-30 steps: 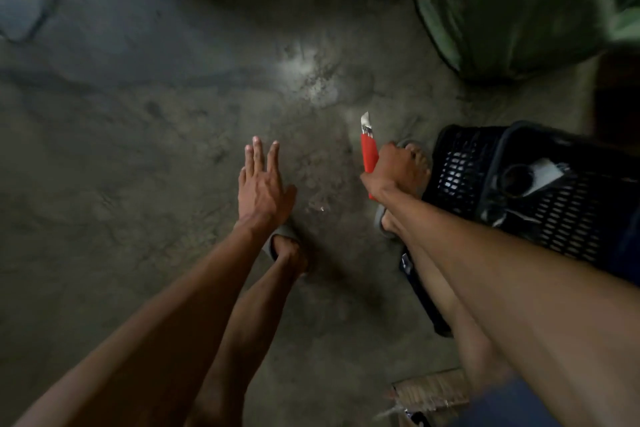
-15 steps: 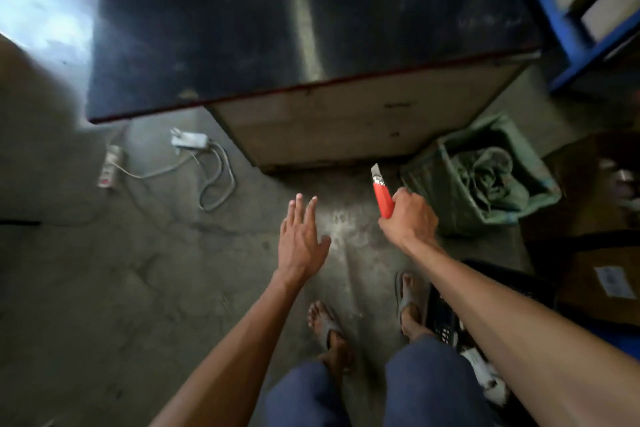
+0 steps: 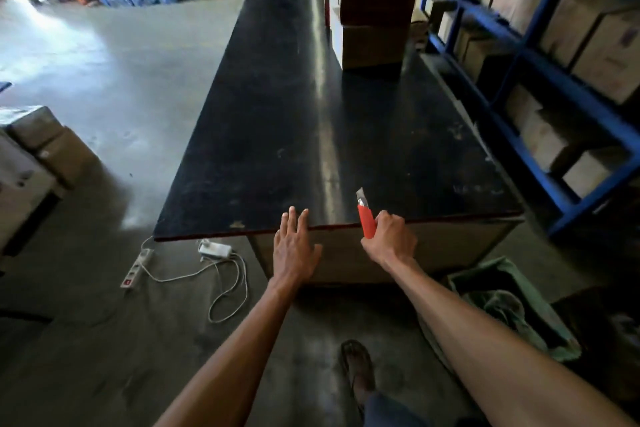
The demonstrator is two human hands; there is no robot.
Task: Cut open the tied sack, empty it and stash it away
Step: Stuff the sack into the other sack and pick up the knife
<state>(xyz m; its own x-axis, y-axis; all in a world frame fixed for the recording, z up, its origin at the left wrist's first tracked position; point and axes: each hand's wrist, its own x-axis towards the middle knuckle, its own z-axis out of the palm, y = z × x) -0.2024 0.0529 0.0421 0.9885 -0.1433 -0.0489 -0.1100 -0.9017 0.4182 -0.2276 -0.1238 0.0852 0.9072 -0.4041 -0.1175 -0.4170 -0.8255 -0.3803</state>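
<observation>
Red cutter (image 3: 366, 220) in right hand (image 3: 393, 240), unbranded.

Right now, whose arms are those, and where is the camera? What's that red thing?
The camera sits on a person's head, looking forward and down, so you see their own two arms reaching out. The left hand is open and empty, fingers spread near the edge of a big black table. The right hand grips a red box cutter with its blade pointing up. Brown cardboard boxes are stacked at the table's far end. On the floor lie a white power strip and, to the right, a crumpled green sack.
</observation>
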